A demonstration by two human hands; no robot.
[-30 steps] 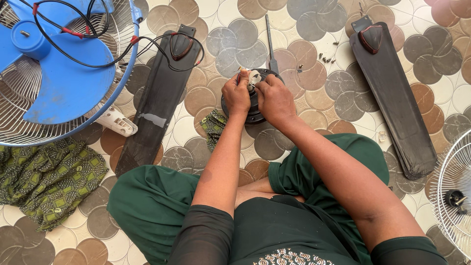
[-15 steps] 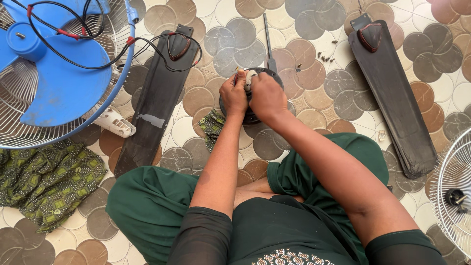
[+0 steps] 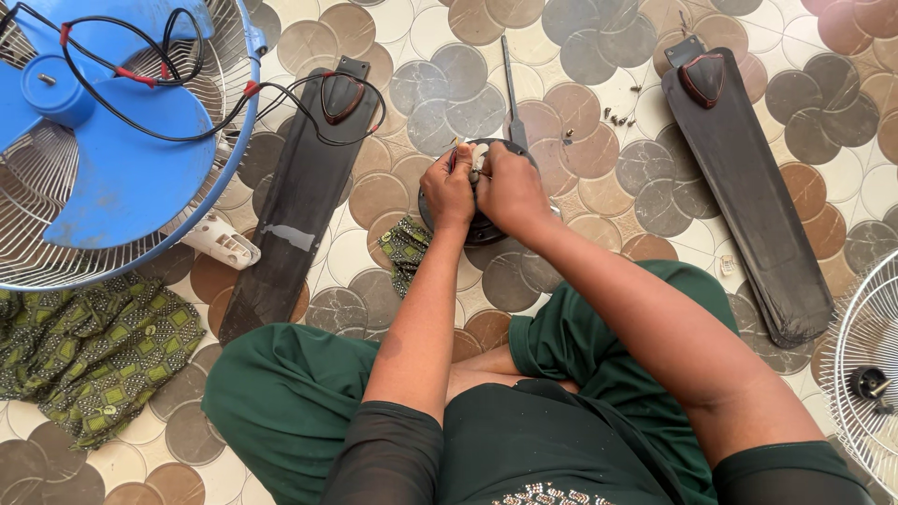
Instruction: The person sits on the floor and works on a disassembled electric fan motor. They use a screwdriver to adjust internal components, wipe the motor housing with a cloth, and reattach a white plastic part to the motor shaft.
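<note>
- The left hand (image 3: 450, 190) and right hand (image 3: 508, 190), fingers closed, pinch small white wires (image 3: 478, 155).
- They sit atop a round dark fan motor (image 3: 479, 227) on the tiled floor (image 3: 599, 168), between two fan blades (image 3: 299, 187).

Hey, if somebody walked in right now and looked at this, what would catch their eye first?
Probably the two hands, left hand and right hand, pressed together over a dark round motor housing on the patterned tile floor. Next, the big blue fan with loose black and red wires at upper left, and the two long dark fan blades, one left of the hands, the other at right.
</note>
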